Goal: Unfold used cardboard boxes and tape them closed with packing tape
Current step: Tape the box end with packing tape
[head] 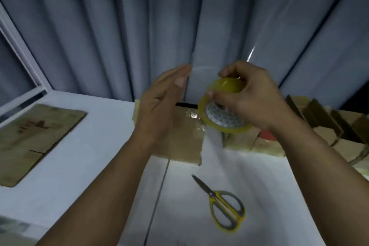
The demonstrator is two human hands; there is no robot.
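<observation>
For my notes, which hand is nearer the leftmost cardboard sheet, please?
Left. The left hand is right of the cardboard sheet; the right hand, holding the tape, is farther right.

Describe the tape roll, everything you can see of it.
The tape roll is a yellowish, translucent ring of packing tape on a white printed core. The right hand grips it in the air, tilted, above the cardboard. A clear strip seems drawn from it toward the left hand.

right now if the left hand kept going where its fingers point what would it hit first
Probably the clear tape strip stretched from the tape roll, which seems to sit right at the fingertips of the left hand; beyond it, the grey curtain. Depth is unclear.
</observation>
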